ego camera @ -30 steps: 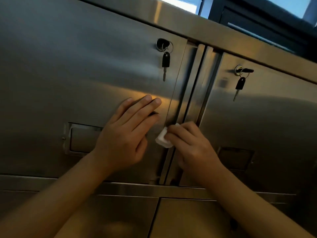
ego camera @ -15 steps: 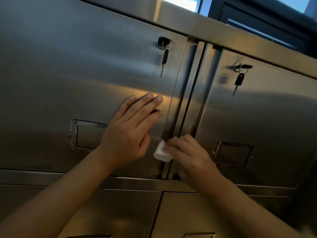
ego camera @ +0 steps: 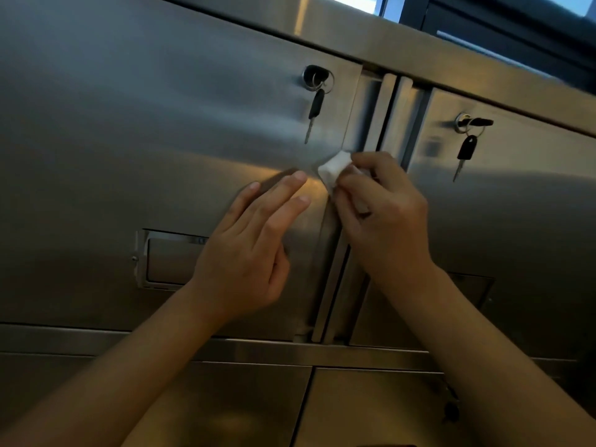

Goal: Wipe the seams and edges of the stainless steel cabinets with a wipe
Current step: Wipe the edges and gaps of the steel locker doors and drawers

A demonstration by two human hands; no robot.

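The right hand (ego camera: 383, 214), pinching the folded wipe (ego camera: 333, 167), has moved up the seam (ego camera: 332, 269) from the lower part, so this seam looks almost wiped, while the left hand (ego camera: 248, 253) rests flat and open on the door (ego camera: 161, 124).

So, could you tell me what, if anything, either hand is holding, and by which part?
The right hand pinches the white wipe by its lower right end; the left hand holds nothing.

Lock (ego camera: 314, 77) in the upper part of the left door, with a black-headed key (ego camera: 315, 111) hanging below it on a ring. To its right, a second lock (ego camera: 463, 121) with an inserted key (ego camera: 481, 122) and another hanging key (ego camera: 465, 154). Window frame (ego camera: 483, 24), dark, above and right of the first lock.
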